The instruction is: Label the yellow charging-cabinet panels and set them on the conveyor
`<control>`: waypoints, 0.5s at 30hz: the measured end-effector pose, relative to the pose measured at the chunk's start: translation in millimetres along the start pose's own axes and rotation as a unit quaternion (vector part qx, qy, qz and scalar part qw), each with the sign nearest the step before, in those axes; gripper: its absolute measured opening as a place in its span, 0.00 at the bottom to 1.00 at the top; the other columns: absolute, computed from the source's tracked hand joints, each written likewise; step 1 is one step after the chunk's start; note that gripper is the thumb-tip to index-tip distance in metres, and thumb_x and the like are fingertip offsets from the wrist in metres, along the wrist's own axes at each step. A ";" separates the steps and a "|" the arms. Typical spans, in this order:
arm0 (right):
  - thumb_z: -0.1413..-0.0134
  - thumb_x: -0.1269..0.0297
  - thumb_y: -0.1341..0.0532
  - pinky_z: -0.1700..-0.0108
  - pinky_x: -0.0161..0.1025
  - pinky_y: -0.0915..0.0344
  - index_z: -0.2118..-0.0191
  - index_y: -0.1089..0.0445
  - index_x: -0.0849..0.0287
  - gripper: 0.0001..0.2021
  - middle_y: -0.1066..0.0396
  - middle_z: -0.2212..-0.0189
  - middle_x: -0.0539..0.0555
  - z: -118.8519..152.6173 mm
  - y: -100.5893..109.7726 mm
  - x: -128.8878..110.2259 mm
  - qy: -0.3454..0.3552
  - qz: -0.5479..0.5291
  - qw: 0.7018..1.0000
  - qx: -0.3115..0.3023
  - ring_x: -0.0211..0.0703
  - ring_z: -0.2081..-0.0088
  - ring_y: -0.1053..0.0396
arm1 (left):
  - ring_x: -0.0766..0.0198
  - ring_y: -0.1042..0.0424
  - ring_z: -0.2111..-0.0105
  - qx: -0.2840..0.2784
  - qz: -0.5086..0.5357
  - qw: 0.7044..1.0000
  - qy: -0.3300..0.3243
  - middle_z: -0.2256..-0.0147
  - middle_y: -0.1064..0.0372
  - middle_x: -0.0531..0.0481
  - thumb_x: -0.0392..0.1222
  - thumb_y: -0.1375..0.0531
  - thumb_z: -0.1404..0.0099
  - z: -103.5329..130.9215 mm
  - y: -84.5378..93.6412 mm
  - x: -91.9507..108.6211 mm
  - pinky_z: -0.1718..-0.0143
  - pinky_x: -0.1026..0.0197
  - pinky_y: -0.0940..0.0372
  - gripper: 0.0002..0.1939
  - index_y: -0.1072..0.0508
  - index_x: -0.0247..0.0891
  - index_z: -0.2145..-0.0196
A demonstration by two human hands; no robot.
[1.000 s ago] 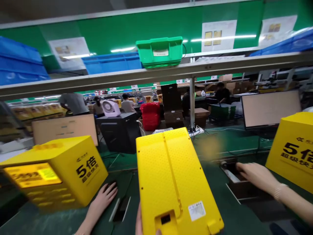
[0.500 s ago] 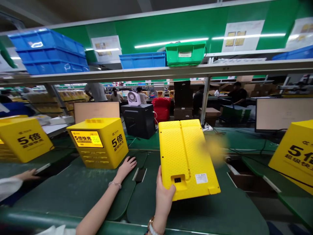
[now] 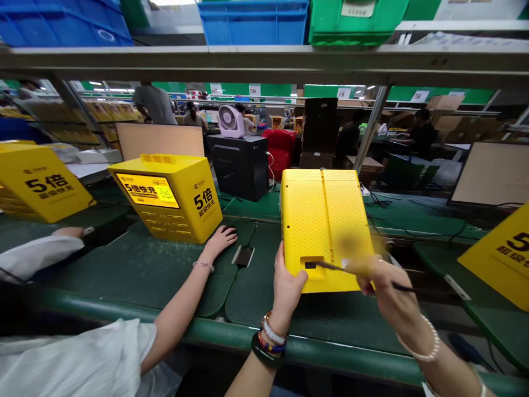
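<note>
A yellow perforated box (image 3: 314, 209) is tilted up over the green conveyor in front of me. My left hand (image 3: 289, 284) grips its lower left corner, thumb on the face near a black power socket (image 3: 309, 265). My right hand (image 3: 388, 286) is closed around a thin black cable (image 3: 330, 266) at the box's lower right. The cable's tip reaches toward the socket; whether it is plugged in cannot be told. Part of my right hand and the box's right side are blurred.
A person's hand (image 3: 221, 240) rests on a black mouse beside a yellow cabinet (image 3: 165, 198). Other yellow cabinets stand far left and right. Behind are a black computer case (image 3: 239, 165), a fan (image 3: 231, 121) and monitors; a shelf (image 3: 256, 60) with bins crosses above.
The view has tipped down. My right hand has come into view at the box with the cable. The yellow box stands more upright, with my left hand still on its corner.
</note>
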State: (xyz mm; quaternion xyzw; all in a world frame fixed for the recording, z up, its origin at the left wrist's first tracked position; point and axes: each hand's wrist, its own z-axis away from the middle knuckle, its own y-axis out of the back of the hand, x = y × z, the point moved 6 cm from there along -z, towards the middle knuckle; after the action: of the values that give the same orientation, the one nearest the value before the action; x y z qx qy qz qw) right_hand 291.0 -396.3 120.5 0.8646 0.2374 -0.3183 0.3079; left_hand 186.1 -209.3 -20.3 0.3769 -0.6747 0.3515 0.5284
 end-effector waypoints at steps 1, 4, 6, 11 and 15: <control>0.28 0.54 0.49 0.73 0.36 0.42 0.65 0.26 0.54 0.18 0.38 0.79 0.49 -5.1 -15.6 -0.4 0.023 0.023 0.999 -0.020 0.38 0.76 0.37 | 0.48 0.46 0.32 0.001 -0.005 1.000 0.001 0.34 0.45 0.47 0.32 0.38 0.49 -1.6 1.6 1.8 0.32 0.50 0.44 0.47 0.49 0.46 0.33; 0.29 0.58 0.45 0.69 0.36 0.41 0.66 0.29 0.56 0.14 0.33 0.74 0.49 -9.8 -50.8 13.6 0.009 0.098 0.990 -0.099 0.38 0.72 0.34 | 0.47 0.47 0.32 -0.002 -0.014 1.000 0.007 0.33 0.46 0.46 0.33 0.37 0.49 -2.8 4.6 4.6 0.32 0.50 0.45 0.48 0.49 0.45 0.32; 0.30 0.59 0.44 0.65 0.37 0.38 0.62 0.29 0.55 0.10 0.30 0.68 0.49 -5.9 -66.3 27.4 -0.019 0.128 0.979 -0.158 0.39 0.68 0.32 | 0.47 0.48 0.32 -0.007 -0.018 1.000 0.011 0.33 0.48 0.46 0.33 0.37 0.49 -1.2 4.5 5.8 0.31 0.49 0.47 0.49 0.50 0.44 0.32; 0.29 0.61 0.46 0.55 0.43 0.36 0.52 0.32 0.54 0.08 0.30 0.57 0.53 0.3 -74.3 43.8 0.022 0.222 0.961 -0.165 0.46 0.57 0.31 | 0.47 0.49 0.32 -0.006 -0.021 1.000 0.020 0.32 0.50 0.46 0.34 0.36 0.48 1.1 3.6 11.2 0.30 0.49 0.50 0.48 0.50 0.44 0.32; 0.28 0.61 0.49 0.59 0.45 0.38 0.54 0.31 0.56 0.11 0.29 0.61 0.54 -5.2 -79.0 41.3 0.096 0.320 0.924 -0.184 0.48 0.62 0.31 | 0.49 0.49 0.32 -0.002 -0.041 0.999 0.025 0.32 0.51 0.46 0.33 0.38 0.48 0.1 2.8 11.7 0.29 0.49 0.52 0.47 0.49 0.43 0.32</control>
State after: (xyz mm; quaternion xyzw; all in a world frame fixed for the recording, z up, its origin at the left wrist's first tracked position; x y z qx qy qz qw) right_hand 273.4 -328.7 64.7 0.8490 0.0314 -0.0688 0.5229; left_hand 181.8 -209.7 -9.1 0.3937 -0.6461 0.3375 0.5601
